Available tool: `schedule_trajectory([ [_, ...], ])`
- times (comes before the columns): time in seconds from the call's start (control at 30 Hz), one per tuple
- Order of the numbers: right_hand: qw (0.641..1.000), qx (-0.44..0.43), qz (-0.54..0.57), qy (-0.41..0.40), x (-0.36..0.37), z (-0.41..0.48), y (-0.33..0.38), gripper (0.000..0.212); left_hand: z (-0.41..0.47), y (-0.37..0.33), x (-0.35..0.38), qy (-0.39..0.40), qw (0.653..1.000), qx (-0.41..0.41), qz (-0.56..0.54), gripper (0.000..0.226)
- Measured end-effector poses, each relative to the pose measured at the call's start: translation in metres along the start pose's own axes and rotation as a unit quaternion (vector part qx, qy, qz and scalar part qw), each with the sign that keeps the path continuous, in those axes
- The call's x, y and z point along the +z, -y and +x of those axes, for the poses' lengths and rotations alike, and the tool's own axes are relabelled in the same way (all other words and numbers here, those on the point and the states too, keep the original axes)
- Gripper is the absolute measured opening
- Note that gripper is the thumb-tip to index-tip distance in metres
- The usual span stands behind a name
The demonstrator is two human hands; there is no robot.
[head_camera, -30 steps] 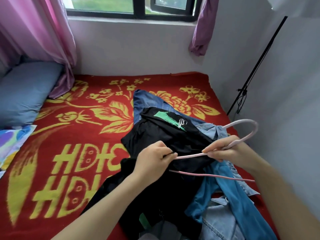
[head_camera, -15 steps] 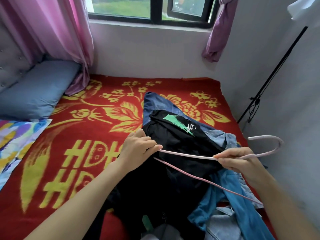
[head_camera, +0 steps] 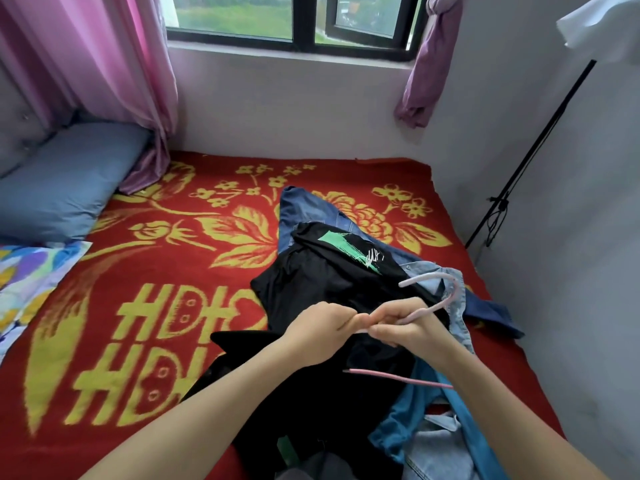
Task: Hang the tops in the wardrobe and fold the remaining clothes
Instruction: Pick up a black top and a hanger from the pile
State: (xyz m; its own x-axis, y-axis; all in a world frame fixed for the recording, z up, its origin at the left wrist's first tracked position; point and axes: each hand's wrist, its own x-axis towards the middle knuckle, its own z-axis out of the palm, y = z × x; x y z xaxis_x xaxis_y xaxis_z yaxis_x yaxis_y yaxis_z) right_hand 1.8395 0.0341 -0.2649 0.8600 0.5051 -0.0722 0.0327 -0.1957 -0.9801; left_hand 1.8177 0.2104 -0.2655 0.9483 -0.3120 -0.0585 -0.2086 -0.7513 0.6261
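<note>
A pink hanger (head_camera: 437, 306) is held over a pile of clothes on the bed. My left hand (head_camera: 320, 332) grips the hanger's upper bar with curled fingers. My right hand (head_camera: 403, 327) pinches the same bar close beside the left, near the base of the hook. The hook curves up to the right, and the lower bar (head_camera: 398, 377) shows below my right wrist. Under the hands lies a black top (head_camera: 332, 271) with a green print. Blue denim garments (head_camera: 308, 213) lie beneath and to the right of it.
The bed has a red blanket (head_camera: 156, 323) with yellow flowers and letters. A blue pillow (head_camera: 62, 181) and a colourful cloth (head_camera: 24, 275) lie at the left. A black stand (head_camera: 530, 157) leans by the right wall. Pink curtains (head_camera: 104, 64) flank the window.
My hands have come together on the hanger's upper bar, left hand moving right. The hanger has swung so its hook points up and away over the clothes.
</note>
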Motion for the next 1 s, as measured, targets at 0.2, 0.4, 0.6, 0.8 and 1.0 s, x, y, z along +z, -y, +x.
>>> schedule_trajectory([
  [0.2,0.995,0.034,-0.071,0.066,0.000,0.001,-0.014,0.030,0.004,0.009,-0.002,-0.028,0.990,-0.069,-0.122,0.029],
  [0.4,0.962,0.113,0.059,0.241,-0.013,0.009,-0.002,0.064,0.010,-0.013,-0.007,-0.162,0.975,-0.110,-0.106,0.032],
  [0.6,0.913,0.086,0.231,0.325,-0.011,0.017,0.028,0.062,0.020,-0.026,-0.022,-0.216,0.970,-0.079,-0.083,0.039],
  [0.8,0.962,0.072,0.197,0.174,-0.026,0.020,0.044,0.020,-0.010,0.011,-0.022,-0.439,0.894,0.050,-0.079,0.029],
  [1.0,0.976,0.002,0.186,0.116,-0.067,0.013,0.074,0.019,-0.041,0.075,0.025,-0.220,0.957,-0.122,-0.147,0.093],
])
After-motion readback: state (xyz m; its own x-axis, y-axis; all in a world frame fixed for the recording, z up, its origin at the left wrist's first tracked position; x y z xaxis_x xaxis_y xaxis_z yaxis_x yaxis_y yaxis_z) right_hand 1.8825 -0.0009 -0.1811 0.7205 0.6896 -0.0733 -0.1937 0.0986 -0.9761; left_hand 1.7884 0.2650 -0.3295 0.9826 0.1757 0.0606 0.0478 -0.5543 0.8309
